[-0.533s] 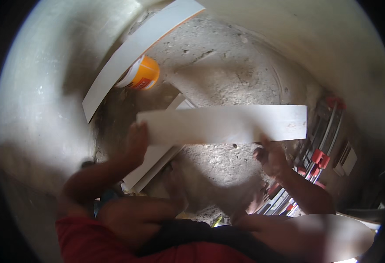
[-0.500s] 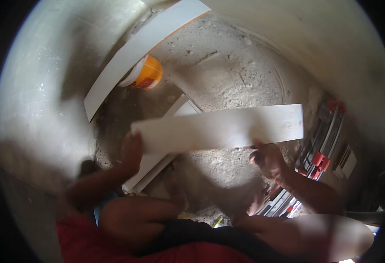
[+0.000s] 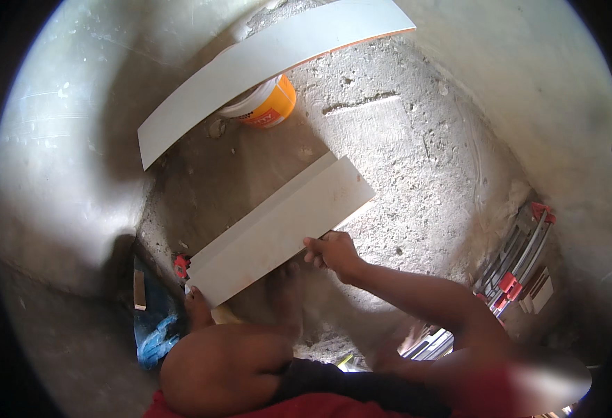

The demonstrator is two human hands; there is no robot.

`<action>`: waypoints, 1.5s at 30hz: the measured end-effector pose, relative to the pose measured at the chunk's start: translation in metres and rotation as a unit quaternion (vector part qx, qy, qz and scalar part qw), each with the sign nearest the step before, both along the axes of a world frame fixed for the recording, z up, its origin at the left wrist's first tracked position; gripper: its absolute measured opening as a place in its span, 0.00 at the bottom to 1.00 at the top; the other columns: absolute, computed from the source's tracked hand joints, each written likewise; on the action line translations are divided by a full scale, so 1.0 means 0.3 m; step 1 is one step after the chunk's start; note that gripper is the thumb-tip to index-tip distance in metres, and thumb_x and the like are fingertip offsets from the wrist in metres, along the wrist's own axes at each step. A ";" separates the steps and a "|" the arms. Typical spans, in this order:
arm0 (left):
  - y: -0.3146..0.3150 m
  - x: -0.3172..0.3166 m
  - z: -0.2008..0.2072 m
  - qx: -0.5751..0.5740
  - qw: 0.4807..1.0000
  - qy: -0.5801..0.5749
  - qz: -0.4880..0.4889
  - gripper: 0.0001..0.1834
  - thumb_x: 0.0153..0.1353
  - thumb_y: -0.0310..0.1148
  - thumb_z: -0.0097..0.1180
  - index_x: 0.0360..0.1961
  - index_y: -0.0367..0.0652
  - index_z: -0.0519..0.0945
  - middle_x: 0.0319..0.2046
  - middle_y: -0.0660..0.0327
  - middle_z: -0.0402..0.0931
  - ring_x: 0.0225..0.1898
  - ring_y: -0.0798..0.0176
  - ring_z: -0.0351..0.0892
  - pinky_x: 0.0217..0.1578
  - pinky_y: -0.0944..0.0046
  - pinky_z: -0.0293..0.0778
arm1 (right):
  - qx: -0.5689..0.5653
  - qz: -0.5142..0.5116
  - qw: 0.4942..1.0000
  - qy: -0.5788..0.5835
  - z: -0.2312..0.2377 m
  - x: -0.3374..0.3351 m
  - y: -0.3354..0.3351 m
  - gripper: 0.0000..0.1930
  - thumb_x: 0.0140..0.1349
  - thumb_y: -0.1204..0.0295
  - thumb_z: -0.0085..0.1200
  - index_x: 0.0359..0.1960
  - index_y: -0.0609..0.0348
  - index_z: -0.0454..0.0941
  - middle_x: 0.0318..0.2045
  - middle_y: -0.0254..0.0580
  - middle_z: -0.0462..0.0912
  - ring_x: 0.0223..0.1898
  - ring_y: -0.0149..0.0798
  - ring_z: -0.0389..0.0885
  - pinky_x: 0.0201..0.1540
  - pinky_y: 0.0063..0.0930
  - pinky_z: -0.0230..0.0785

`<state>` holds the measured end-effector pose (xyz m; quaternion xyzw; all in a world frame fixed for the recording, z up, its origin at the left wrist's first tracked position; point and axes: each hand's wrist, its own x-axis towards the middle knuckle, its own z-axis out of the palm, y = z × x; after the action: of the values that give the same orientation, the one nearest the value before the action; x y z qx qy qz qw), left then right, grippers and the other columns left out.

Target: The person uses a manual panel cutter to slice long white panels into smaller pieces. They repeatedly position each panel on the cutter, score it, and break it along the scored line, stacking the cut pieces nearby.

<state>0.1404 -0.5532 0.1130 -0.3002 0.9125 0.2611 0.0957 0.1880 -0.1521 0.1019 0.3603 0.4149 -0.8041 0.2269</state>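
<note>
A long white tile strip (image 3: 295, 226) lies slanted in front of me, over another pale strip (image 3: 257, 210) that shows along its far-left edge. My right hand (image 3: 334, 254) is closed on the strip's right long edge, the thumb at the rim and the other fingers curled. At the near-left end, my left hand (image 3: 199, 308) grips the corner; my knee hides its arm and part of the hand. A longer white tile strip (image 3: 250, 73) with an orange-brown edge rests across a yellow-and-white bucket (image 3: 272, 104) at the far side.
A tool with metal rails and red parts (image 3: 508, 285), like a tile cutter, lies at the right beside small pale offcuts (image 3: 537, 292). Crumpled blue plastic (image 3: 156, 341) and a small red object (image 3: 182, 265) are at the left. Pale walls surround the rough concrete floor (image 3: 403, 216).
The tile strip has gone from nearly level to slanted and down onto the pale strip. Both hands moved with it, the right one leftward, the left one down toward my knee. The view has shifted.
</note>
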 end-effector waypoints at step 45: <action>0.719 -0.824 0.318 0.186 0.896 0.169 -0.365 0.30 0.67 0.52 0.46 0.51 0.32 0.76 0.45 0.52 0.77 0.43 0.60 0.77 0.44 0.58 0.73 | -0.074 -0.489 0.862 0.108 0.235 0.601 0.652 0.22 0.59 0.68 0.41 0.54 0.66 0.66 0.53 0.52 0.72 0.54 0.52 0.71 0.57 0.50 0.62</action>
<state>-0.1067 -0.3374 0.2085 0.1263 0.8950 0.4197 0.0833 0.3683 0.0435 0.1724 0.4104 0.1461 -0.8739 -0.2158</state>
